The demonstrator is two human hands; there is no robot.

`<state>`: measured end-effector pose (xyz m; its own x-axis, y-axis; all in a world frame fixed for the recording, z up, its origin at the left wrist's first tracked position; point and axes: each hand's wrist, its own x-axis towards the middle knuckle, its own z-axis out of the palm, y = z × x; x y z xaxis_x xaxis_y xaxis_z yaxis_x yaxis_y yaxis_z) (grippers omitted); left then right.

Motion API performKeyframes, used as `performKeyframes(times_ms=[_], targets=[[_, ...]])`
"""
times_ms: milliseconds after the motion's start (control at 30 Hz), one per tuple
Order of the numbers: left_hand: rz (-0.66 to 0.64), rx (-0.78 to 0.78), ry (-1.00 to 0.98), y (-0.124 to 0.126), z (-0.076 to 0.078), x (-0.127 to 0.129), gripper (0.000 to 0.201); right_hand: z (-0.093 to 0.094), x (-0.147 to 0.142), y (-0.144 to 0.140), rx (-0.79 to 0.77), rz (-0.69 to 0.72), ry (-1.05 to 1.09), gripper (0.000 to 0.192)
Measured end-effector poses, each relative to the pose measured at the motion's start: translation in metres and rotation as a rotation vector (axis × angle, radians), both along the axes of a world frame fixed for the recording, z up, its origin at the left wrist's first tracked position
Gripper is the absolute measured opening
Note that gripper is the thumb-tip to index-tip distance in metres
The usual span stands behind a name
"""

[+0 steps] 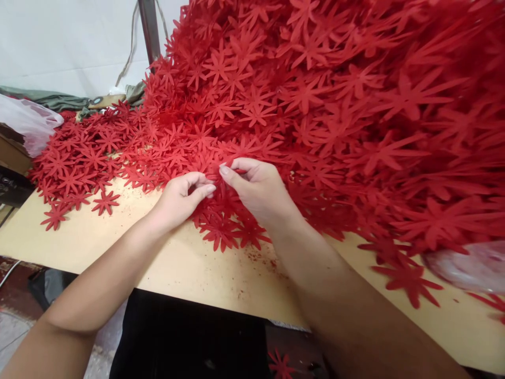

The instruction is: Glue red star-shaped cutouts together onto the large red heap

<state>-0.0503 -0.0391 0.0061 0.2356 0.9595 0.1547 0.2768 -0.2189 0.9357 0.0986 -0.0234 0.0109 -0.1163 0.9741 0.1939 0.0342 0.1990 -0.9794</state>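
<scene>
Nearest, a stray red flower (281, 364) lies below the table edge, on the dark floor area. Above it, the bare tan tabletop (189, 263), speckled with red lint. Left hand (182, 199) and right hand (258, 189) meet at the foot of the heap, fingertips pinched together on thin red felt flowers (221, 223); both closed to a pinch, not a fist. Step in hand, by my reading: separating or picking single cut-outs from the pile edge. Next move would call for a light peel so neighbours stay put. Beyond, the big flower heap (335, 105) climbs right; a plastic bag (27, 123) sits far left.
</scene>
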Motion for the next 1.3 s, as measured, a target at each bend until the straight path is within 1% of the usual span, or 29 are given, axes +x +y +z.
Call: performKeyframes(times_ms=[133, 233, 400, 467, 533, 600, 667, 733, 800, 867, 933, 1067, 1133, 1200, 1300], targets=[[0.016, -0.011, -0.082, 0.0, 0.005, -0.001, 0.011, 0.001, -0.003, -0.001, -0.052, -0.007, 0.079, 0.015], [0.033, -0.057, -0.134, -0.002, 0.008, 0.001, 0.011, 0.004, -0.006, -0.004, -0.063, -0.03, 0.071, 0.022], [0.1, -0.145, -0.169, -0.002, 0.011, 0.008, 0.012, 0.011, -0.009, -0.006, 0.0, -0.196, -0.068, 0.036], [0.11, -0.159, -0.172, -0.002, 0.012, 0.009, 0.013, 0.012, -0.008, -0.005, 0.021, -0.245, -0.089, 0.037], [0.112, -0.158, -0.177, -0.002, 0.013, 0.01, 0.015, 0.012, -0.008, -0.003, 0.005, -0.258, -0.054, 0.032], [0.122, -0.14, -0.184, -0.002, 0.014, 0.01, 0.016, 0.009, -0.005, 0.0, -0.031, -0.213, 0.041, 0.024], [0.134, -0.115, -0.195, -0.003, 0.014, 0.009, 0.018, 0.006, -0.002, 0.003, -0.058, -0.125, 0.167, 0.02], [0.134, -0.089, -0.203, -0.002, 0.015, 0.007, 0.019, 0.003, 0.002, 0.006, -0.084, -0.043, 0.286, 0.021], [0.125, -0.058, -0.193, -0.001, 0.014, 0.004, 0.019, 0.003, 0.006, 0.007, -0.12, 0.021, 0.359, 0.027], [0.122, -0.027, -0.163, 0.0, 0.013, 0.002, 0.018, 0.004, 0.009, 0.007, -0.148, 0.061, 0.379, 0.033], [0.125, 0.011, -0.112, 0.001, 0.011, 0.001, 0.017, 0.005, 0.012, 0.008, -0.166, 0.066, 0.358, 0.035], [0.107, 0.081, -0.026, 0.0, 0.009, 0.003, 0.015, 0.006, 0.015, 0.008, -0.165, 0.003, 0.257, 0.029], [0.087, 0.051, -0.072, -0.002, 0.009, 0.003, 0.016, 0.006, 0.013, 0.008, -0.127, -0.027, 0.212, 0.026], [0.058, -0.045, -0.174, -0.003, 0.011, 0.002, 0.018, 0.005, 0.009, 0.006, -0.092, -0.039, 0.185, 0.025], [0.031, -0.177, -0.299, -0.005, 0.013, 0.0, 0.028, 0.003, 0.003, 0.003, -0.075, 0.002, 0.16, 0.028]])
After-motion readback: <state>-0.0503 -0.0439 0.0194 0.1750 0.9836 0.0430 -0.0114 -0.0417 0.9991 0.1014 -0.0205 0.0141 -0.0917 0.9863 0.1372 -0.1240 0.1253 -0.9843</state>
